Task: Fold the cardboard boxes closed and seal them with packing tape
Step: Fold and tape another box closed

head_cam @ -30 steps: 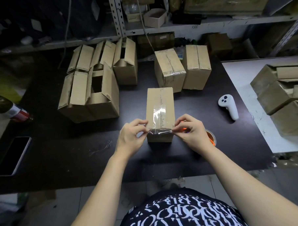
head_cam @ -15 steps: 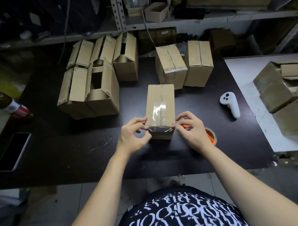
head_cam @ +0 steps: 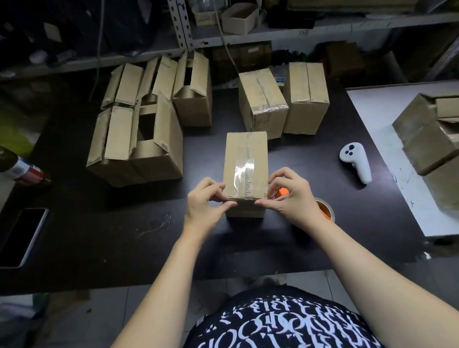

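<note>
Standing on the dark table [head_cam: 120,231], the cardboard box [head_cam: 244,152] carries a tape strip [head_cam: 245,170] along its seam, whose near end the left hand [head_cam: 203,201] and right hand [head_cam: 289,195] pinch at the front corners; uneven pulling could wrinkle it and leave flaps unsealed.

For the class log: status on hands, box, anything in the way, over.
Left hand, right hand: both pinch box at near top corners. Tape strip on top seam, wrapped over near edge. Tape roll beside right hand, nothing blocking.

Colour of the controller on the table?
White controller with dark buttons; head view.
</note>
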